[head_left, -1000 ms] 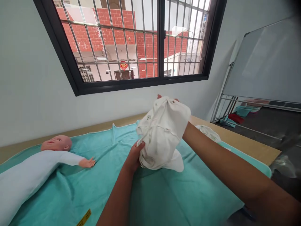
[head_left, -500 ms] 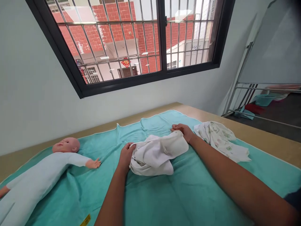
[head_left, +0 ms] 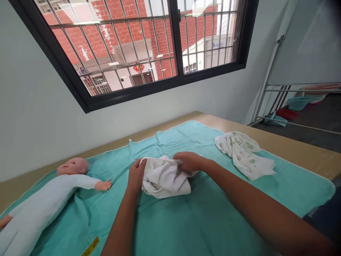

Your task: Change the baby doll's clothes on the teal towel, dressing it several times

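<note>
On towel point(head_left: 186, 220), garment point(head_left: 165, 181) between left hand point(head_left: 135, 175), right hand point(head_left: 189, 161)

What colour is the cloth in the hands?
Plain white. The cloth shows best in the head view.

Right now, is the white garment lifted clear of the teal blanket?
No, the white garment lies bunched on the teal blanket, with the left hand at its left edge and the right hand on top of it.
</note>
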{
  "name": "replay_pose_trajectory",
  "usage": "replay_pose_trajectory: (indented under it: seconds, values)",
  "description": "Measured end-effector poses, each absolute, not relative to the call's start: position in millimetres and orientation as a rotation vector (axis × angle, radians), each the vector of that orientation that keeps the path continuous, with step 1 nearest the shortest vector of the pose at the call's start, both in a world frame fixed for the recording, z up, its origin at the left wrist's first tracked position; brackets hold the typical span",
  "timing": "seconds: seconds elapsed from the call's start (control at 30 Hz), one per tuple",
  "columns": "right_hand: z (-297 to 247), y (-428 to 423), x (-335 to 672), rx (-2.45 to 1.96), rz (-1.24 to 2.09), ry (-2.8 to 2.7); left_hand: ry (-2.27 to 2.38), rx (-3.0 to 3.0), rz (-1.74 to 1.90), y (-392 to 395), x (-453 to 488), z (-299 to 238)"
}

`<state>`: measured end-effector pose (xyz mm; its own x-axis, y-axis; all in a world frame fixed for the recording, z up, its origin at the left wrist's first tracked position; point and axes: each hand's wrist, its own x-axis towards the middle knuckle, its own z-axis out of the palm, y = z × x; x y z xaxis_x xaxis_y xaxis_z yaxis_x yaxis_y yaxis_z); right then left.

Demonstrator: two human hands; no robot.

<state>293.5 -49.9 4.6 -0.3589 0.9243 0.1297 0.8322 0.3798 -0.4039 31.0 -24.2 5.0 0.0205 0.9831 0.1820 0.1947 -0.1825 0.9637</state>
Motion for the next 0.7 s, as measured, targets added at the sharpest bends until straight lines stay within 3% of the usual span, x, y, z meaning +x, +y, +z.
replay_pose_trajectory:
  seconds: [0.13, 0.27, 0.53, 0.7]
  values:
    - [-0.1, -44.5, 308.7, -1.588, 0.308, -1.922, 1.377, 1.619, 0.989, -19.6, 13.3, 3.3]
    - [4.6, -41.3, 320.3, -1.277, 0.564, -1.364, 1.361, 1.781, 0.705, -19.0, 0.3, 5.7]
    - [17.4, -44.3, 328.4, -0.762, 1.117, -0.875, 1.49, 1.523, 1.58, -13.0, 0.3, 12.3]
    - [25.8, -58.3, 326.8, -0.553, 1.317, -0.765, 1.574, 1.296, 1.463, -8.4, 1.1, 4.8]
